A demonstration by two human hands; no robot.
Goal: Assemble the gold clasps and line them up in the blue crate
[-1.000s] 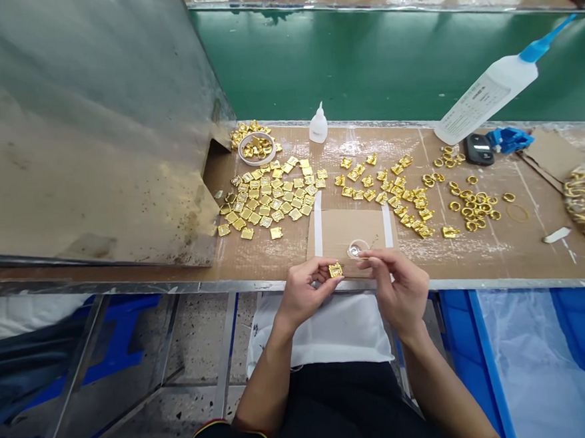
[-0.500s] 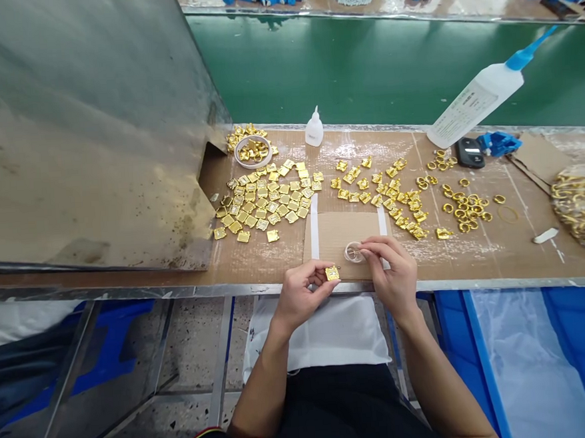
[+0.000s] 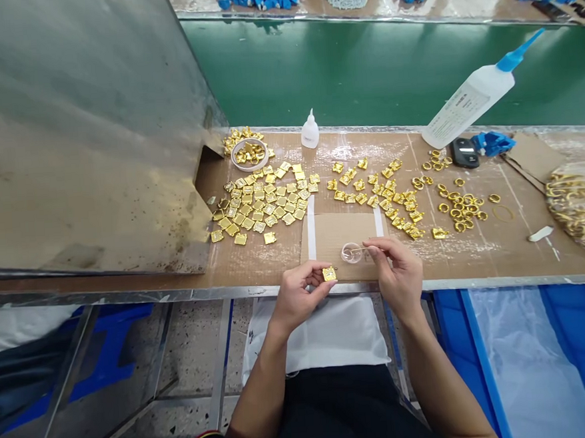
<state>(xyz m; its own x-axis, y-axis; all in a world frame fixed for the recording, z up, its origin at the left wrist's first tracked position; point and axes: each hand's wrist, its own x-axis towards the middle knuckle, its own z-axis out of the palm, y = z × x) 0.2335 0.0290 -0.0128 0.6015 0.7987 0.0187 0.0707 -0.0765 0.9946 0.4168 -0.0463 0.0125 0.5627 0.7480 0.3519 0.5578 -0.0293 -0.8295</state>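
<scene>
Between the thumb and fingers of my left hand (image 3: pixel 300 295) is a small square gold charm (image 3: pixel 329 274), held over the table's front edge. My right hand (image 3: pixel 399 275) pinches a thin stick (image 3: pixel 359 249), whose tip reaches into a small clear round dish (image 3: pixel 351 253). That dish stands on a cardboard pad (image 3: pixel 340 225) with white tape strips down its sides. Flat square gold pieces (image 3: pixel 259 204) lie in a group to the left. More gold charms (image 3: pixel 394 198) lie to the right of the pad, and gold rings (image 3: pixel 465 208) are heaped further right.
A small white dropper bottle (image 3: pixel 309 130) stands at the back. A large bottle with a blue nozzle (image 3: pixel 467 103) leans at the back right near a black device (image 3: pixel 465 152). On the left rises a big metal housing (image 3: pixel 81 140). A tape roll (image 3: pixel 250 166) surrounds gold pieces.
The right hand has shifted slightly right and back from the dish, and the stick now shows more plainly and lies flatter. My left hand keeps its hold on the charm.
</scene>
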